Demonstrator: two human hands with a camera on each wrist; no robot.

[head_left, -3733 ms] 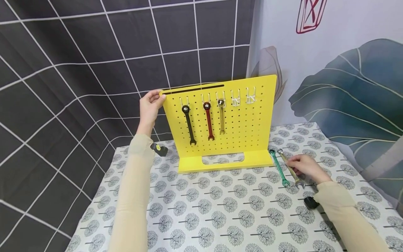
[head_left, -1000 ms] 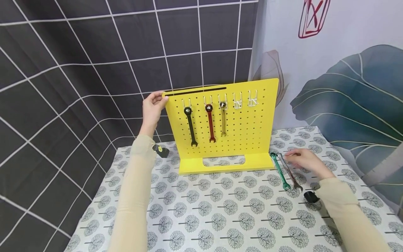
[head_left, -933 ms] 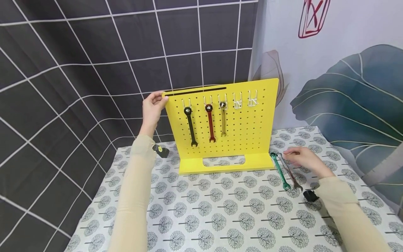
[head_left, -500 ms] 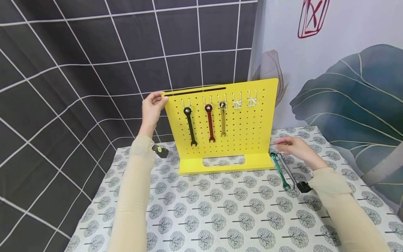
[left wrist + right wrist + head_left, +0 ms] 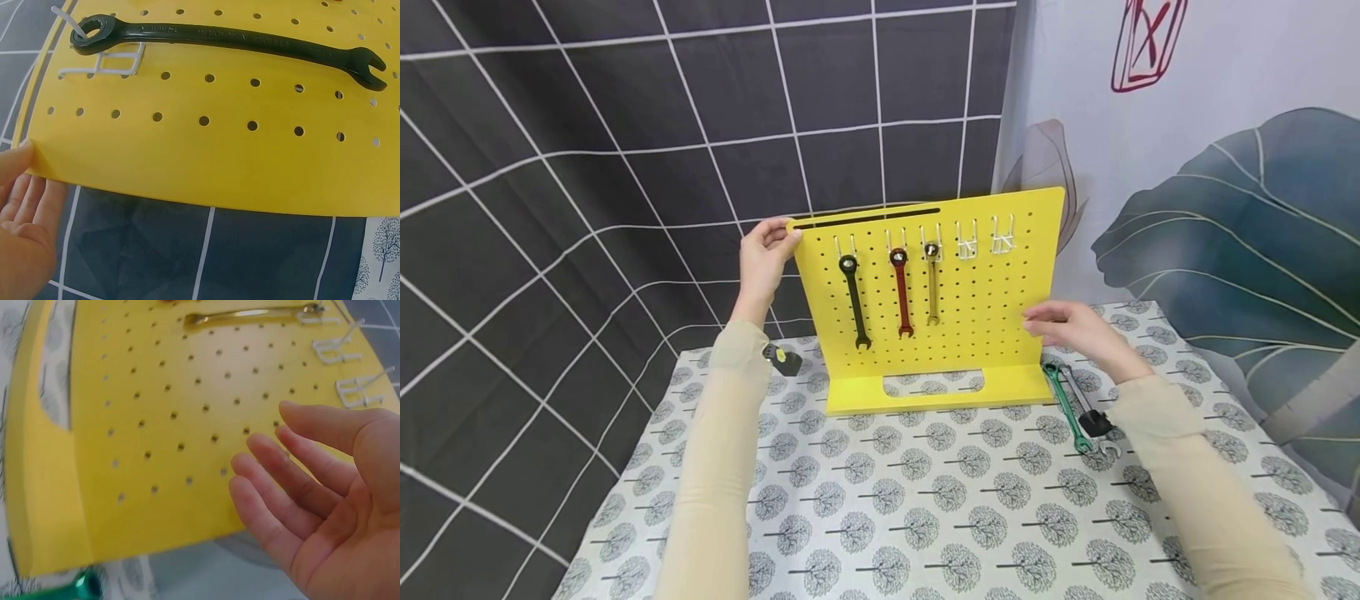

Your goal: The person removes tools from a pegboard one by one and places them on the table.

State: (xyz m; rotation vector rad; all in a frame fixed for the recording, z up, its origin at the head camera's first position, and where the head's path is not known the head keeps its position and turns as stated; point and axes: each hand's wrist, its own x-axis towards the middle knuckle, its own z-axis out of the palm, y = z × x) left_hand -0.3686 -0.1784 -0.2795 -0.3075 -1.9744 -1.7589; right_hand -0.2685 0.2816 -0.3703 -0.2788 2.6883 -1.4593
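Observation:
My left hand [image 5: 762, 262] pinches the upper left corner of a yellow pegboard [image 5: 985, 333], thumb in front and fingers behind. On the board's white hooks hang a black combination wrench [image 5: 854, 302], a red wrench [image 5: 902, 296] and a gold-coloured wrench [image 5: 933, 287], ring ends up. My right hand [image 5: 1086, 333] is raised near the board's right edge; the right wrist view shows its fingers loosely bent, with nothing in them. Below it, a green wrench [image 5: 1066, 404] and a silver wrench [image 5: 1077, 390] lie side by side on the table, the silver one partly hidden by the wrist camera.
Two white hooks, one [image 5: 966, 242] beside the other [image 5: 1002, 237], hold no wrench at the board's upper right. The board's foot rests on a tree-patterned tablecloth [image 5: 925, 517]. A dark gridded curtain [image 5: 700, 183] hangs behind and to the left.
Earlier my right hand held the silver wrench on the table; it let go, then rose and moved left toward the board. My left hand has stayed at the board's corner.

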